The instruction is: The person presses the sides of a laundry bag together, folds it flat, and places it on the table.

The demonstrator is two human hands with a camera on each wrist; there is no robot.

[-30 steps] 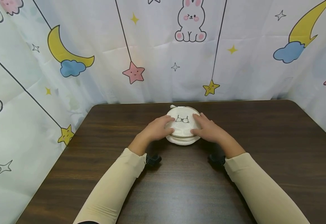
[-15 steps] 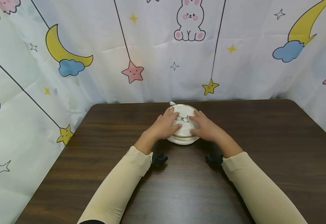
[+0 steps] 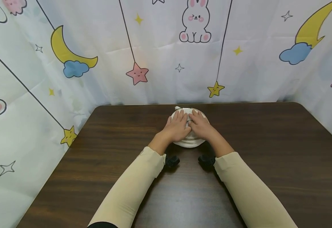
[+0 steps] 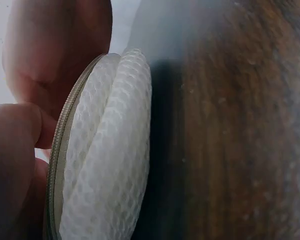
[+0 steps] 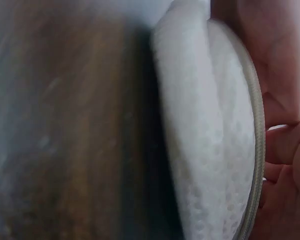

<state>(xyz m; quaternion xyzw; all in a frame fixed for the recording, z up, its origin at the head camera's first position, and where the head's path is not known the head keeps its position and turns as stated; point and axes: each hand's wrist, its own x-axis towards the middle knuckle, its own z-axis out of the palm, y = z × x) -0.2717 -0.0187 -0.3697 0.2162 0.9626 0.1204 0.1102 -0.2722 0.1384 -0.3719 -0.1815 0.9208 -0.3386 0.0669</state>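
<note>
A round, white mesh zip bag (image 3: 189,144) lies flat near the far edge of the table. My left hand (image 3: 178,128) rests on the left part of its top, with the fingers stretched forward. On the right part lies my right hand (image 3: 202,127), its fingers also extended, and the two hands nearly meet in the middle. They hide most of the dark line drawing on the lid. In the left wrist view the bag's puffy honeycomb side (image 4: 112,150) and beige zipper (image 4: 65,120) show below the fingers. The right wrist view shows the zipper edge (image 5: 260,130) under that hand.
The dark wood-grain table (image 3: 111,152) extends around the bag. Behind it and at the sides hangs a white curtain (image 3: 160,41) printed with moons, stars and a rabbit. Black wrist devices (image 3: 172,161) sit below both hands, low over the table.
Both hands have slid inward over the bag's top, from its sides toward the middle, covering most of the drawing. The bag stays in about the same place.
</note>
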